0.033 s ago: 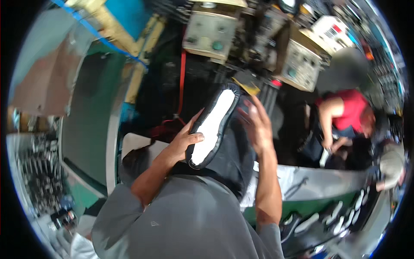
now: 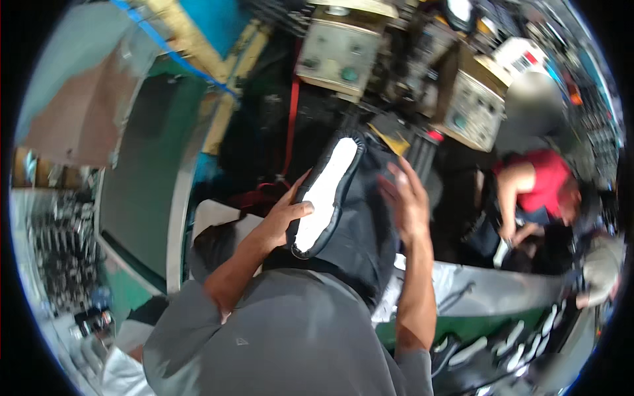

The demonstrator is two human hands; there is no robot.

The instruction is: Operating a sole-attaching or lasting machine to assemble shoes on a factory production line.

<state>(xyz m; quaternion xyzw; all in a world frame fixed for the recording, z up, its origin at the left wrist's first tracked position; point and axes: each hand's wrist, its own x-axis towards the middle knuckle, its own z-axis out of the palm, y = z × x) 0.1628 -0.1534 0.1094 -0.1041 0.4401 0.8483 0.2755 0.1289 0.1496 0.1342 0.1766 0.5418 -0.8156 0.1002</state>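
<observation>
A black shoe upper is held sole up in front of my body, its white insole board showing and its black edge gathered in folds around the rim. My left hand grips it from the left side near the lower end, with the thumb on the white bottom and the other fingers hidden beneath. To the right of the shoe, my right hand is raised and touches nothing, its fingers spread. Below the shoe lies the black cloth over my lap.
Two control boxes with knobs stand ahead. At the left is a dark green conveyor belt. A metal ledge runs at the right, above a rack of shoes. A co-worker in a red shirt bends over work.
My right hand has shifted slightly right, farther from the shoe. My left hand keeps its hold on the shoe. The surroundings have slid a little to the right in view.
</observation>
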